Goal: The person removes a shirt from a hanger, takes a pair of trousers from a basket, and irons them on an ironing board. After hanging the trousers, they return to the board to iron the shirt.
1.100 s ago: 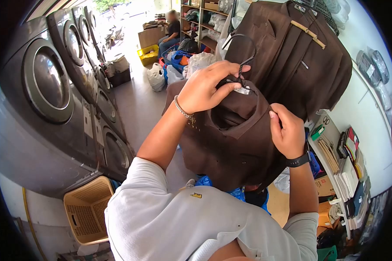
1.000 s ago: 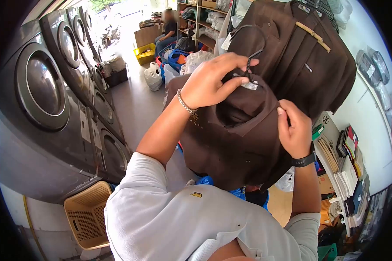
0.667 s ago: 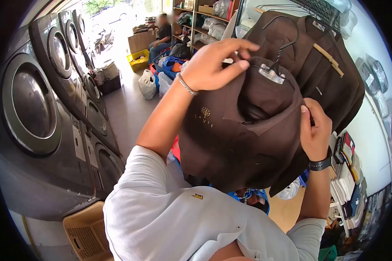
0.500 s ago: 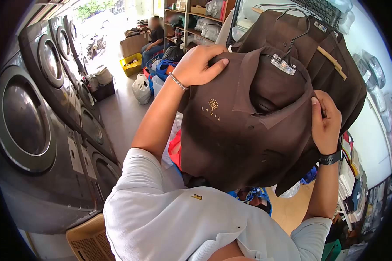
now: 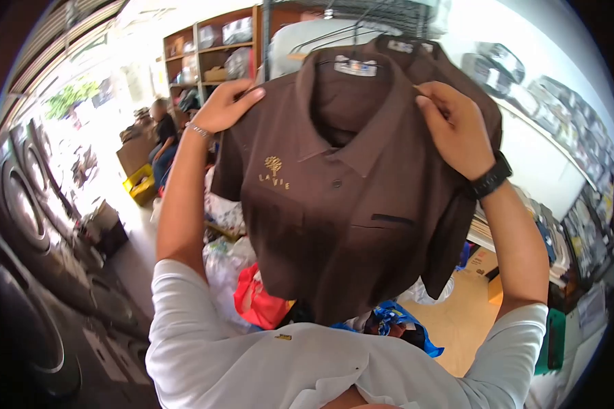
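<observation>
A dark brown collared shirt (image 5: 307, 225) with a gold tree and "LA VIE" lettering on its chest hangs spread out in front of me. A black hanger (image 5: 355, 39) rises from its open collar, where a white label (image 5: 355, 66) shows. My left hand (image 5: 224, 108) is closed on one shoulder, thumb in front and the other fingers behind the cloth. At the opposite shoulder, my right hand (image 5: 457, 126) pinches the fabric near the collar. Directly behind is a second brown garment (image 5: 450, 75), partly covered by the shirt.
Front-loading machines (image 5: 22, 208) line the left side. Below the shirt lie a red bag (image 5: 258, 300) and a blue bag (image 5: 406, 324). A person (image 5: 162, 140) sits near a yellow crate (image 5: 140, 184). Shelves (image 5: 211, 51) stand behind; wrapped packages (image 5: 559, 102) line the right wall.
My view has swung right and levelled out. The shirt now hangs more upright and further from me, with both hands still on its shoulders.
</observation>
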A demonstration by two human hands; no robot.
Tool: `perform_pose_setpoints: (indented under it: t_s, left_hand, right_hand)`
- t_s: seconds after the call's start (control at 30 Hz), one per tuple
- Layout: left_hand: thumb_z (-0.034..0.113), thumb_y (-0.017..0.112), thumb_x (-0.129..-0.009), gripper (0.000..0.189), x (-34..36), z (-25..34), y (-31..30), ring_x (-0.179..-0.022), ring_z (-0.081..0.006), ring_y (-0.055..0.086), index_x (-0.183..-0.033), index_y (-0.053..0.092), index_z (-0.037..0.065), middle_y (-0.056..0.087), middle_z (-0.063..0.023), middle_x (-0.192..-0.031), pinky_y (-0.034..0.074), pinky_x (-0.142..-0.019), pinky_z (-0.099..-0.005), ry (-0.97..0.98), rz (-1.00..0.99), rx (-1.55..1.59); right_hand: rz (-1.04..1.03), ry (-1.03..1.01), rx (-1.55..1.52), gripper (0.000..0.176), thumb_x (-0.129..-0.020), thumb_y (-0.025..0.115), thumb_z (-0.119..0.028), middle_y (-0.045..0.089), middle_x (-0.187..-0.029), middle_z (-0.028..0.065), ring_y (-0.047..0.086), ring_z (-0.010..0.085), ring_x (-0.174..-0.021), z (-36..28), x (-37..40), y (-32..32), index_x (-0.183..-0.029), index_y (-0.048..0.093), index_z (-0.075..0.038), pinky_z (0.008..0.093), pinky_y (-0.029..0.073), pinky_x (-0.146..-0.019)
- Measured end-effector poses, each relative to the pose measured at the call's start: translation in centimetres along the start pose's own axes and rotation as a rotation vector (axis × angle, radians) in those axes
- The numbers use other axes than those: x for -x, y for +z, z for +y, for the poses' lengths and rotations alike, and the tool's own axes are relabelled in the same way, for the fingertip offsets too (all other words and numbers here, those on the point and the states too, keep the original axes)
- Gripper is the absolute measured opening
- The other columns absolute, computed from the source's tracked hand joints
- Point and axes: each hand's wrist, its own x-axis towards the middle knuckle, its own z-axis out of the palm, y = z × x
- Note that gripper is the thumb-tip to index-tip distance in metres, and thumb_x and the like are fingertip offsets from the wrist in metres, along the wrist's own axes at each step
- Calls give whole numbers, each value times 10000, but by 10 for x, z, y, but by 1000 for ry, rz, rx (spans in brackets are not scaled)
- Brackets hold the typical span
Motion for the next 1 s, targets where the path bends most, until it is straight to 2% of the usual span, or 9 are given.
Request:
perform_pose_setpoints:
  t_s: [0.1,0.33,0.53,0.67,0.7,0.83,0.87,0.93,1.0]
  left_hand:
    - [246,668,-903,301,-19,-3,-8,-650,-55,379,-740,523,38,423,32,-674,356,-586,-246,53,10,-26]
    - [296,686,-890,307,-109,-43,-13,-680,-46,435,-747,566,52,499,44,-687,400,-623,-239,101,132,8]
    - [443,730,-819,411,-165,-80,16,-700,-62,475,-792,604,52,544,28,-710,425,-655,-243,-76,228,22]
    - [546,742,-743,519,-193,-110,47,-807,-163,615,-864,641,52,666,-89,-840,477,-755,-299,-185,339,-14]
    - [606,720,-716,584,-199,-113,54,-879,-246,650,-923,656,64,683,-141,-913,486,-803,-341,-195,317,7]
    - [682,659,-713,663,-211,-118,76,-962,-305,642,-991,661,81,687,-147,-981,477,-856,-374,-332,279,-93]
    - [682,659,-713,663,-212,-117,81,-962,-305,642,-991,661,81,687,-147,-981,477,-856,-374,-332,278,-91]
    - [564,723,-760,534,-211,-115,90,-736,-132,583,-855,653,44,645,-52,-775,465,-716,-280,-277,368,-176]
    - [628,692,-736,598,-210,-116,91,-847,-203,613,-920,662,59,665,-100,-881,472,-783,-322,-316,325,-121]
  right_hand:
    - [-74,47,-41,141,-915,565,-111,613,-686,63,528,81,-612,4,-15,-4,-943,607,21,244,410,-569]
    - [-126,-52,220,160,-909,566,-153,499,-598,44,461,115,-557,24,-89,-18,-837,579,-11,293,397,-559]
    - [-194,9,486,237,-891,543,-241,617,-725,141,599,292,-712,53,-140,-5,-836,602,-18,391,468,-692]
    - [-226,80,606,233,-877,544,-241,639,-772,168,614,349,-780,71,-158,1,-830,614,-24,422,473,-736]
    - [-228,79,610,233,-877,544,-241,639,-772,168,614,349,-780,77,-162,1,-830,614,-24,422,473,-736]
    - [-251,138,641,243,-855,557,-251,642,-780,175,614,356,-790,91,-174,1,-794,610,-22,425,475,-746]
    - [-264,150,652,248,-848,561,-254,645,-782,177,614,359,-792,93,-175,1,-781,609,-21,426,475,-748]
    - [-262,160,664,247,-843,560,-253,649,-787,177,618,360,-802,99,-175,2,-781,616,-22,427,477,-752]
    - [-255,170,674,246,-839,559,-252,654,-792,177,621,362,-812,102,-175,4,-780,623,-23,427,479,-757]
